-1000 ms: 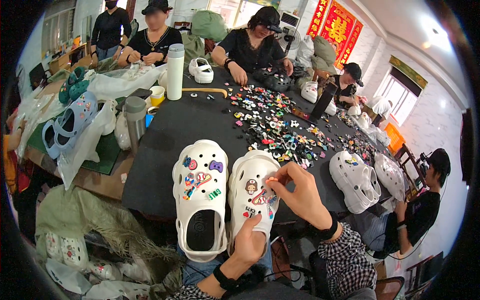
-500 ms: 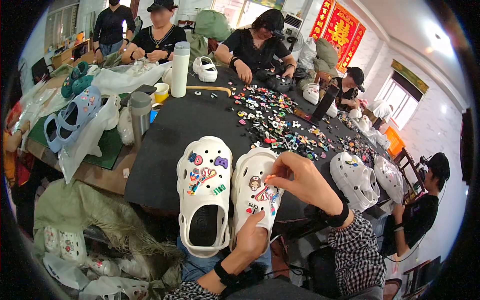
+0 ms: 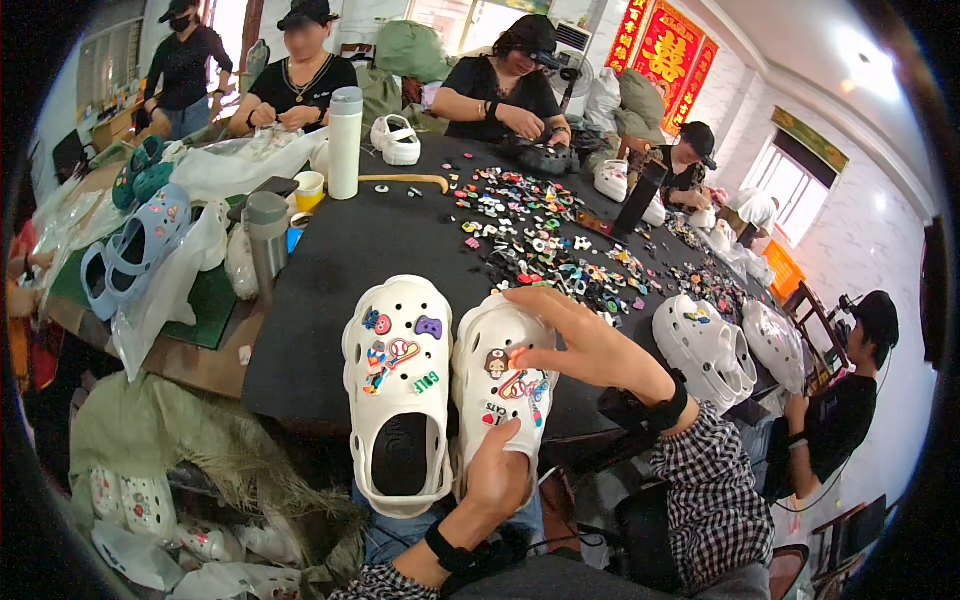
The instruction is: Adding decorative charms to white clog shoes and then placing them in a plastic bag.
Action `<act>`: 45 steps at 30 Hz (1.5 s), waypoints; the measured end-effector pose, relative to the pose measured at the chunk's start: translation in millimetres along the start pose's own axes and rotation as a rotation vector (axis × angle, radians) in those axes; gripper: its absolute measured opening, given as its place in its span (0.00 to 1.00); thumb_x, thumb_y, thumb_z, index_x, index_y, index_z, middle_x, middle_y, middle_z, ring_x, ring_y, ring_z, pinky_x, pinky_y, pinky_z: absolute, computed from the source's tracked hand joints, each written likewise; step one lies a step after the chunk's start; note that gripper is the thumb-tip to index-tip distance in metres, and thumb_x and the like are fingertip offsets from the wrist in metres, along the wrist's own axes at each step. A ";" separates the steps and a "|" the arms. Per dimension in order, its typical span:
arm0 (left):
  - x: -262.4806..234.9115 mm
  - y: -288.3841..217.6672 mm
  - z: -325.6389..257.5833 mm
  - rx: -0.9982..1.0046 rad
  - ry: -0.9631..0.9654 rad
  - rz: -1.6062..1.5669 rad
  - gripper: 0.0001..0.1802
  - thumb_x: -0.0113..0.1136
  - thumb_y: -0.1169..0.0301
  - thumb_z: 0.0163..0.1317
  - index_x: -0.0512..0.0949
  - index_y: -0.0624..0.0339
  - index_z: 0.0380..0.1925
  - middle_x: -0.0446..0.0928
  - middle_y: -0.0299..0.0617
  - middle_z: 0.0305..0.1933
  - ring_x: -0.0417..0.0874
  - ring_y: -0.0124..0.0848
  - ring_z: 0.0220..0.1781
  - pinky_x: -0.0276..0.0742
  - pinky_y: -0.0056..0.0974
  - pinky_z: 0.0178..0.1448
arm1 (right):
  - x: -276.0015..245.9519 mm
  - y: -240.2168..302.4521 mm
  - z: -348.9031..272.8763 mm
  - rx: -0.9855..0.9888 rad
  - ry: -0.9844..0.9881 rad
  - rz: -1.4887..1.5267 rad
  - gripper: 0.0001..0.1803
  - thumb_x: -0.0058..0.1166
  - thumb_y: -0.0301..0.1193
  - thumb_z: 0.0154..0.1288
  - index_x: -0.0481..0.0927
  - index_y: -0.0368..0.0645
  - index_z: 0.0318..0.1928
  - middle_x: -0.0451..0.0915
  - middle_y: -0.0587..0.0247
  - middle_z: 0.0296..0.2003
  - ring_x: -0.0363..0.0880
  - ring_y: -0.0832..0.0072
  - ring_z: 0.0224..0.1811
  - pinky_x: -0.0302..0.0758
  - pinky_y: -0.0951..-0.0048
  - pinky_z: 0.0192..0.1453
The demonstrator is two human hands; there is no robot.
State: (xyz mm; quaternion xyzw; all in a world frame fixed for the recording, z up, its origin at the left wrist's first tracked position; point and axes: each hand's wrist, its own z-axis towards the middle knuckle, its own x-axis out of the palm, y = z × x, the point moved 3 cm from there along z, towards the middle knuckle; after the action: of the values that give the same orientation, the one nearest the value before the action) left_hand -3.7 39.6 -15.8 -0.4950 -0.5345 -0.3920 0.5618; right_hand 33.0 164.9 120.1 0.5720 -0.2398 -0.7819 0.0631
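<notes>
Two white clogs stand side by side at the table's near edge, toes pointing away. The left clog (image 3: 398,400) carries colourful shoe charms, among them a purple game controller and a bat with a ball. My left hand (image 3: 497,468) grips the right clog (image 3: 478,345) near its heel, thumb on the strap side of the upper. Over that clog's toe lies my right hand (image 3: 595,345), fingers along the front edge and thumb against the upper beside a nurse-figure charm (image 3: 497,363). Whether a small piece is under that thumb is hidden.
A wide spread of loose charms (image 3: 540,225) covers the black table's (image 3: 310,340) middle. More white clogs (image 3: 703,350) stand to the right; a steel tumbler (image 3: 267,235), a white bottle (image 3: 345,145) and blue clogs (image 3: 140,250) at left. Several people work around the table.
My right hand has gone from a pinch above the clog to lying on its toe, fingers stretched to the front edge. The left hand keeps its hold.
</notes>
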 end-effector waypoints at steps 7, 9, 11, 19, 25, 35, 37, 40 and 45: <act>3.3 -2.5 -0.7 0.011 -0.032 -0.015 0.26 0.47 0.75 0.64 0.62 0.65 0.63 0.69 0.45 0.62 0.71 0.37 0.64 0.61 0.40 0.70 | 0.5 2.3 -11.2 -0.127 -0.074 -0.033 0.27 0.61 0.30 0.59 0.73 0.47 0.60 0.66 0.47 0.63 0.71 0.54 0.60 0.71 0.62 0.61; 3.8 -1.9 -1.7 0.030 -0.027 -0.012 0.26 0.47 0.75 0.64 0.61 0.65 0.64 0.69 0.45 0.62 0.70 0.37 0.64 0.61 0.40 0.70 | 4.8 13.5 -17.4 -0.242 -0.279 -0.075 0.19 0.65 0.26 0.52 0.80 0.44 0.47 0.71 0.53 0.56 0.73 0.57 0.53 0.72 0.60 0.55; 4.3 -3.1 -1.0 0.055 0.031 0.023 0.26 0.46 0.75 0.65 0.61 0.66 0.64 0.69 0.46 0.62 0.71 0.37 0.64 0.61 0.40 0.70 | 6.9 12.4 -21.7 -0.259 -0.291 -0.113 0.18 0.67 0.26 0.50 0.81 0.45 0.44 0.73 0.56 0.52 0.73 0.59 0.53 0.72 0.61 0.55; 3.6 -4.0 -4.2 0.041 0.010 0.068 0.24 0.44 0.75 0.66 0.63 0.68 0.62 0.69 0.46 0.62 0.70 0.36 0.64 0.60 0.39 0.70 | 13.2 5.4 -34.8 -0.115 -0.418 -0.146 0.11 0.67 0.30 0.51 0.78 0.44 0.34 0.75 0.65 0.31 0.74 0.66 0.39 0.66 0.65 0.45; 2.8 -2.5 -2.9 0.070 0.017 0.092 0.25 0.44 0.76 0.65 0.62 0.67 0.63 0.68 0.46 0.63 0.69 0.36 0.65 0.59 0.39 0.71 | 15.4 15.1 -32.2 0.055 -0.425 -0.059 0.10 0.65 0.30 0.55 0.77 0.40 0.32 0.76 0.61 0.27 0.75 0.65 0.30 0.68 0.65 0.41; -9.1 -3.0 -2.1 0.136 0.132 0.280 0.23 0.44 0.75 0.66 0.64 0.69 0.61 0.70 0.45 0.60 0.71 0.34 0.61 0.59 0.37 0.70 | 7.8 13.6 -23.0 0.072 -0.379 0.020 0.10 0.62 0.28 0.57 0.76 0.35 0.33 0.77 0.54 0.28 0.77 0.60 0.32 0.73 0.64 0.37; -1.2 -3.3 -6.6 0.063 0.012 0.183 0.23 0.43 0.75 0.66 0.64 0.69 0.61 0.70 0.45 0.59 0.71 0.34 0.60 0.59 0.37 0.69 | 7.3 12.5 -23.0 0.064 -0.367 0.015 0.10 0.63 0.28 0.57 0.76 0.36 0.33 0.77 0.55 0.28 0.77 0.62 0.31 0.74 0.65 0.36; 1.4 -4.0 -5.3 0.040 -0.055 0.137 0.22 0.41 0.75 0.66 0.64 0.70 0.60 0.70 0.46 0.58 0.71 0.34 0.60 0.61 0.37 0.68 | 6.8 11.8 -22.3 0.085 -0.306 0.078 0.10 0.63 0.28 0.56 0.77 0.36 0.34 0.77 0.56 0.28 0.77 0.63 0.31 0.74 0.65 0.36; -0.7 -3.4 -6.1 0.084 -0.063 0.115 0.24 0.42 0.74 0.65 0.63 0.71 0.60 0.70 0.48 0.58 0.72 0.35 0.59 0.62 0.37 0.67 | 2.1 12.2 -19.8 0.024 -0.250 -0.063 0.11 0.59 0.33 0.60 0.75 0.37 0.33 0.76 0.55 0.28 0.77 0.58 0.32 0.74 0.61 0.36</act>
State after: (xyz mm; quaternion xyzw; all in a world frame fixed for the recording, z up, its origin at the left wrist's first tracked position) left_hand -5.8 32.9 -15.7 -0.5131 -0.5385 -0.3203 0.5867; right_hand 48.4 147.5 119.2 0.4780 -0.2369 -0.8458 0.0012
